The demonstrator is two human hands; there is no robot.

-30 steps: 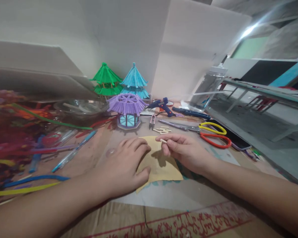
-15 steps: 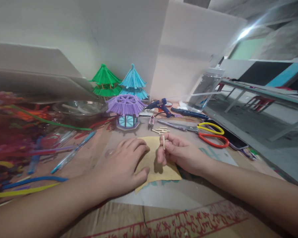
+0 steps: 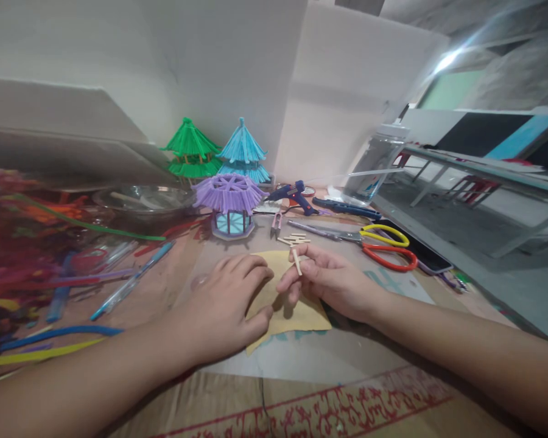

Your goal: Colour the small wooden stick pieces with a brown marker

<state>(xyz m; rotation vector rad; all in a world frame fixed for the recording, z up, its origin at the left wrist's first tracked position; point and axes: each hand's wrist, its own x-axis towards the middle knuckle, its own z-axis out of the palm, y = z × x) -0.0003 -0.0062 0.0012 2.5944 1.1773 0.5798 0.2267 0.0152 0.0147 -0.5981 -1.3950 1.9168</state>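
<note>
My right hand [image 3: 331, 277] pinches a short pale wooden stick [image 3: 296, 263] over a yellow sheet [image 3: 296, 316]. My left hand [image 3: 237, 298] lies palm down on the sheet's left part, fingers apart, holding nothing. Just beyond the sheet lie several short sticks [image 3: 293, 239] and small pink-handled snips [image 3: 276, 225]. A little house with a purple roof [image 3: 229, 193] and a light blue base stands behind my left hand. Behind it are a green-roofed model [image 3: 189, 143] and a blue-roofed one [image 3: 242, 146].
Scissors [image 3: 388, 246] with yellow and red handles, a black phone [image 3: 420, 249], a blue glue gun [image 3: 296, 196] and a clear bottle [image 3: 377, 161] are at the right. Colourful pipe cleaners [image 3: 59, 277] and a metal bowl [image 3: 141, 201] lie left.
The stick in my right hand has tilted, its top leaning left. The fingers below it have shifted left and spread a little. My left hand has barely moved.
</note>
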